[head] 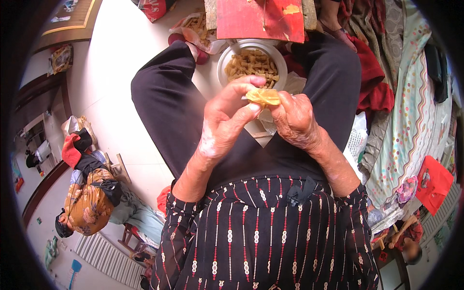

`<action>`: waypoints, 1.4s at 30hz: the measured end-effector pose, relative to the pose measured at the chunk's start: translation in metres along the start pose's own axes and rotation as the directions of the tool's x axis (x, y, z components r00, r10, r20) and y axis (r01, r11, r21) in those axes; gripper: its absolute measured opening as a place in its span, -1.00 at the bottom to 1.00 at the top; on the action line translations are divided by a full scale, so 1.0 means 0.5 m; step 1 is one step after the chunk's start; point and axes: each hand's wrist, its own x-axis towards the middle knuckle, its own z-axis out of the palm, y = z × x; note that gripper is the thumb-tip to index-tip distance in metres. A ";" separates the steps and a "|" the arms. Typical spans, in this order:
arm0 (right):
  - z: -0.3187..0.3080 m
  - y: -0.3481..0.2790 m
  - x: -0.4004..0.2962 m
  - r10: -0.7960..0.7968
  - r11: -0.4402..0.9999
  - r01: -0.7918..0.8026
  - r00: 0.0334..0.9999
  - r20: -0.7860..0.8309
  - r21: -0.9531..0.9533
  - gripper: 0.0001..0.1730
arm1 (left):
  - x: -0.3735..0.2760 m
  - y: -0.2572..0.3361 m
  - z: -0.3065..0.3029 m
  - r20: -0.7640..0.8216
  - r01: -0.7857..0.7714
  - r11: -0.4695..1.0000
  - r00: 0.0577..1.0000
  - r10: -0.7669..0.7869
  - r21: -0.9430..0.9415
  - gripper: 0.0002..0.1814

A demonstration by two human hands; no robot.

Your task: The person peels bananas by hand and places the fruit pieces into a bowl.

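Observation:
Between my two hands is a small yellow, slightly translucent folded piece [263, 97] of thin, sheet-like material. My left hand [226, 116] pinches its left end between thumb and forefinger, with the other fingers curled loosely above. At the right end, the thumb and bent fingers of my right hand [296, 117] grip it. Just beyond and below my hands stands a round pale metal basin [222, 67], between my knees. It holds many short brownish-yellow pieces [253, 65], partly hidden by my left fingers.
A worn red board [259, 18] overhangs the basin's far side. Left of it, a plastic bag [197, 27] of similar pieces lies on the pale floor [108, 72]. A bed with a dotted cover [395, 145] runs along the right. People [88, 203] sit at left and lower right.

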 end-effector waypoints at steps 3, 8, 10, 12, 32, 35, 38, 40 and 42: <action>-0.007 0.012 0.013 -0.125 0.983 0.123 0.992 -0.006 -0.134 -0.84 | -0.008 0.006 0.000 -0.012 0.096 0.980 0.995 -0.096 0.176 -0.74; -0.007 0.023 0.007 -0.089 0.990 0.090 0.996 0.017 -0.111 -0.83 | -0.016 0.014 0.005 0.036 0.250 0.967 0.968 -0.249 -0.038 -0.74; -0.029 0.024 0.013 -0.153 0.983 0.163 0.981 0.118 -0.080 -0.82 | -0.020 0.016 -0.003 0.064 0.237 0.971 0.969 -0.237 -0.001 -0.75; -0.050 0.020 0.020 -0.176 0.983 0.182 0.970 0.168 -0.023 -0.81 | -0.025 0.022 -0.013 0.097 0.227 0.970 0.967 -0.234 0.082 -0.76; -0.085 0.036 0.013 0.018 0.847 -0.151 0.967 0.256 0.510 -0.90 | -0.027 0.057 -0.079 0.211 0.130 0.918 0.952 -0.221 0.374 -0.77; -0.086 0.040 0.020 0.025 0.837 -0.169 0.962 0.272 0.521 -0.89 | -0.020 0.050 -0.097 0.187 0.150 0.891 0.950 -0.249 0.428 -0.64; -0.085 0.045 0.020 0.026 0.841 -0.177 0.957 0.289 0.511 -0.89 | -0.011 0.052 -0.098 0.203 0.037 0.854 0.965 -0.165 0.520 -0.43; -0.084 0.043 0.022 0.037 0.838 -0.208 0.944 0.329 0.504 -0.88 | 0.001 0.059 -0.085 0.285 -0.210 0.735 0.958 0.023 0.645 -0.39; -0.088 0.039 0.024 0.068 0.831 -0.269 0.918 0.391 0.486 -0.88 | 0.015 0.065 -0.066 0.372 -0.366 0.582 0.921 0.115 0.726 -0.33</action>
